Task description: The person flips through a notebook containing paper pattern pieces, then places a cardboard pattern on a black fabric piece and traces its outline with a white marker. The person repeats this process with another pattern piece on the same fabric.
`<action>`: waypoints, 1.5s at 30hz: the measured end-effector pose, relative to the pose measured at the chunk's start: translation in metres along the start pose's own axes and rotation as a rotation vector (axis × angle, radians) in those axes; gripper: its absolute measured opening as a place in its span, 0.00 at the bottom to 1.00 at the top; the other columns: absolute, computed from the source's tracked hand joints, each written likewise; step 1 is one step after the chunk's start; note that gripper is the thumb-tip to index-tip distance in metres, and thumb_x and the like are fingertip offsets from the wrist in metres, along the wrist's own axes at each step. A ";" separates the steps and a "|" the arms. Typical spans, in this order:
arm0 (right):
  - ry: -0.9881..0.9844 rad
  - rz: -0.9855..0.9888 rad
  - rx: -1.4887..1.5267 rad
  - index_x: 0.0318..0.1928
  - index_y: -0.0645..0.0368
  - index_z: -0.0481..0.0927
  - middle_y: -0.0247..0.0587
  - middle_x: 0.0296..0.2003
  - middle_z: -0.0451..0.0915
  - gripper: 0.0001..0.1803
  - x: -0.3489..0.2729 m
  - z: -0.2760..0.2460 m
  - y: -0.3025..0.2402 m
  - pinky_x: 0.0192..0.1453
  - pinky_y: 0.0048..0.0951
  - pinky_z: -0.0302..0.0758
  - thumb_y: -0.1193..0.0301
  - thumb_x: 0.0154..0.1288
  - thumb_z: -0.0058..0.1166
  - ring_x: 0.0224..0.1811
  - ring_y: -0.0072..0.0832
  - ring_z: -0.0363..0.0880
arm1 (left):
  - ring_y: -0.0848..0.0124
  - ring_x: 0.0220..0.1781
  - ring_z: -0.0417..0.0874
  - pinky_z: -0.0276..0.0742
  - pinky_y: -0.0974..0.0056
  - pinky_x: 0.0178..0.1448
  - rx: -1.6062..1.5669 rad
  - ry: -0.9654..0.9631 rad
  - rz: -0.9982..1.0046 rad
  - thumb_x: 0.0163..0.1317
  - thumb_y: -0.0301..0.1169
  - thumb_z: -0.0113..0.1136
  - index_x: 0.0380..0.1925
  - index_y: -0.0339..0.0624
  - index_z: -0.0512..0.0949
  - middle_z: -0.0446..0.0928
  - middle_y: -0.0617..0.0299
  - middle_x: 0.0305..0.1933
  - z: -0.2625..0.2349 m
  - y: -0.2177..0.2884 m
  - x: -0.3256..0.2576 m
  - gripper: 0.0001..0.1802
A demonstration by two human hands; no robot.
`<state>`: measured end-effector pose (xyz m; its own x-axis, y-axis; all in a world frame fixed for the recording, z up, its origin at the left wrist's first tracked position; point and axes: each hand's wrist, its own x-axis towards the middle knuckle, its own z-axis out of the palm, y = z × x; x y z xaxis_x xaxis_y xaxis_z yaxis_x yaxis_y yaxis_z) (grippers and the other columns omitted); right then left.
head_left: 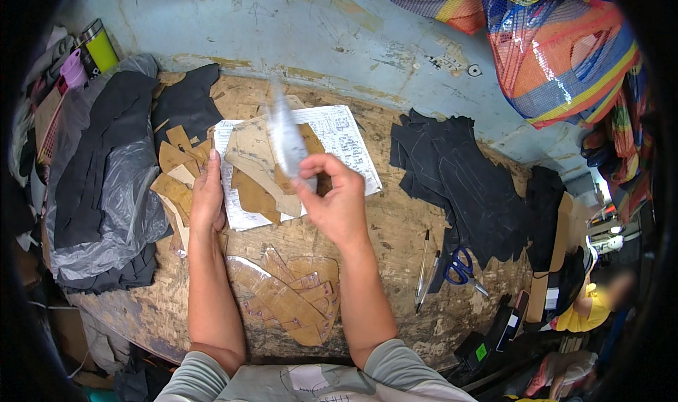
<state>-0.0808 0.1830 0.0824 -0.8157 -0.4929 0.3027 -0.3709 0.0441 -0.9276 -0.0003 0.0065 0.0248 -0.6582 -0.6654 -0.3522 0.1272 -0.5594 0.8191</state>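
Worn blue wall (296,27) backs a scarred wooden desk (395,225), with a bright mesh sack (558,49) hanging at upper right. On the desk's left lies a clear plastic bag (116,190) with dark cut pieces; on its right, a spread of black leather pieces (466,176). An open written notebook (346,140) sits at centre under tan cardboard patterns (254,162); more patterns (296,289) lie by the near edge. Blue-handled scissors (462,268) and pens (424,268) rest right of the forearms. The left hand (207,197) lies flat on the notebook's left edge, fingers stretched out. The right hand (337,201) is raised above the notebook, fingers pinching a pale, motion-blurred piece (286,137) that stands upright.
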 end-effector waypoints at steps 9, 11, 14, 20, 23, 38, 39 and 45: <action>-0.212 0.055 0.176 0.35 0.63 0.79 0.30 0.24 0.78 0.12 0.002 0.012 0.008 0.30 0.19 0.73 0.78 0.49 0.66 0.27 0.15 0.75 | 0.71 0.31 0.81 0.77 0.68 0.36 0.246 -0.150 -0.012 0.65 0.39 0.55 0.40 0.26 0.76 0.80 0.53 0.36 -0.011 -0.001 0.001 0.21; -0.104 0.180 0.386 0.36 0.63 0.79 0.33 0.25 0.80 0.09 0.004 -0.005 0.014 0.30 0.17 0.74 0.80 0.52 0.64 0.26 0.17 0.76 | 0.71 0.30 0.81 0.77 0.68 0.34 0.305 -0.136 0.031 0.64 0.34 0.56 0.39 0.26 0.76 0.81 0.52 0.35 -0.013 -0.004 0.002 0.17; 0.164 0.199 0.424 0.36 0.63 0.79 0.38 0.28 0.82 0.07 0.013 -0.031 0.021 0.31 0.16 0.76 0.80 0.55 0.60 0.28 0.18 0.79 | 0.72 0.28 0.81 0.77 0.69 0.32 0.278 -0.124 0.035 0.61 0.26 0.57 0.39 0.24 0.76 0.81 0.52 0.33 -0.014 -0.006 0.003 0.12; 0.009 0.186 0.392 0.37 0.62 0.80 0.39 0.29 0.82 0.07 0.008 -0.015 0.021 0.31 0.19 0.77 0.80 0.56 0.59 0.27 0.18 0.79 | 0.71 0.28 0.81 0.77 0.68 0.32 0.283 -0.127 0.016 0.62 0.27 0.57 0.39 0.24 0.76 0.81 0.52 0.34 -0.014 -0.003 0.004 0.12; -0.282 -0.050 0.111 0.36 0.62 0.81 0.36 0.27 0.82 0.07 -0.004 0.030 0.014 0.34 0.23 0.75 0.76 0.55 0.60 0.27 0.22 0.78 | 0.71 0.29 0.81 0.77 0.69 0.32 0.046 -0.022 -0.047 0.63 0.30 0.57 0.39 0.25 0.76 0.81 0.52 0.34 -0.009 -0.001 0.004 0.14; 0.290 0.094 -0.763 0.33 0.68 0.80 0.44 0.26 0.81 0.18 0.006 -0.009 0.076 0.30 0.33 0.75 0.67 0.47 0.67 0.23 0.38 0.78 | 0.69 0.29 0.81 0.78 0.68 0.32 0.311 -0.093 0.021 0.59 0.22 0.58 0.41 0.21 0.75 0.80 0.49 0.35 -0.009 -0.004 0.000 0.13; 0.281 0.153 -0.634 0.33 0.68 0.80 0.44 0.27 0.81 0.16 0.009 -0.010 0.080 0.29 0.33 0.75 0.68 0.47 0.67 0.22 0.38 0.78 | 0.69 0.29 0.81 0.78 0.68 0.32 0.312 -0.090 0.013 0.59 0.23 0.58 0.41 0.21 0.75 0.80 0.49 0.35 -0.009 -0.003 0.000 0.13; 0.143 0.331 -0.168 0.54 0.74 0.67 0.57 0.46 0.75 0.43 0.016 -0.014 0.067 0.50 0.37 0.73 0.64 0.41 0.73 0.46 0.42 0.76 | 0.69 0.32 0.82 0.79 0.67 0.36 0.179 -0.192 -0.051 0.62 0.28 0.56 0.39 0.24 0.75 0.80 0.50 0.36 -0.016 0.002 0.000 0.13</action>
<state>-0.1250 0.1908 0.0279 -0.9525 -0.3029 0.0315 -0.1350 0.3275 -0.9352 0.0119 -0.0032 0.0193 -0.7913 -0.5229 -0.3169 -0.0318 -0.4824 0.8754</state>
